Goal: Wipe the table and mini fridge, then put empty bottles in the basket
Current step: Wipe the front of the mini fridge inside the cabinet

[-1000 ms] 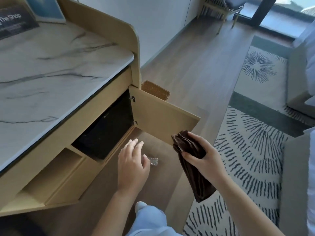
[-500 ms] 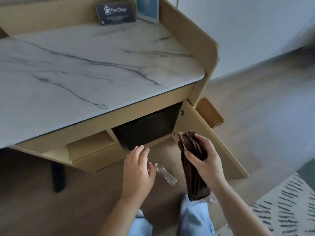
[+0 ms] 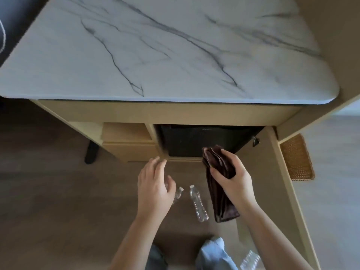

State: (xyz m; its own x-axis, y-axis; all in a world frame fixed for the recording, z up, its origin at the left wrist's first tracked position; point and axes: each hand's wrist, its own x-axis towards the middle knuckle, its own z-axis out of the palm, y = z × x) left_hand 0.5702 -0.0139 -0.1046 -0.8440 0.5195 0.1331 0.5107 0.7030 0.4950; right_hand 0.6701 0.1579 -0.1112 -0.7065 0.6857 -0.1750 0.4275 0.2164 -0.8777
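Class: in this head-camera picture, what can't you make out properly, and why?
Head view:
- Left bottle: mostly covered by the left hand.
- Bottom bottle: cut off by the frame edge.
- Mini fridge: top hidden under the tabletop.
- Basket: part hidden behind the cabinet side panel.

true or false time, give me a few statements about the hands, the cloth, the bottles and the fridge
1. The right hand holds the cloth. True.
2. The left hand grips a bottle. False: its fingers are loose, over a first bottle lying on the floor.
3. The door before the fridge is open. True.
4. All bottles are in the basket. False: the basket stands right of the table, and a second bottle and a third bottle lie on the floor.
5. A bottle stands on the table top. False: none shows on the table top.
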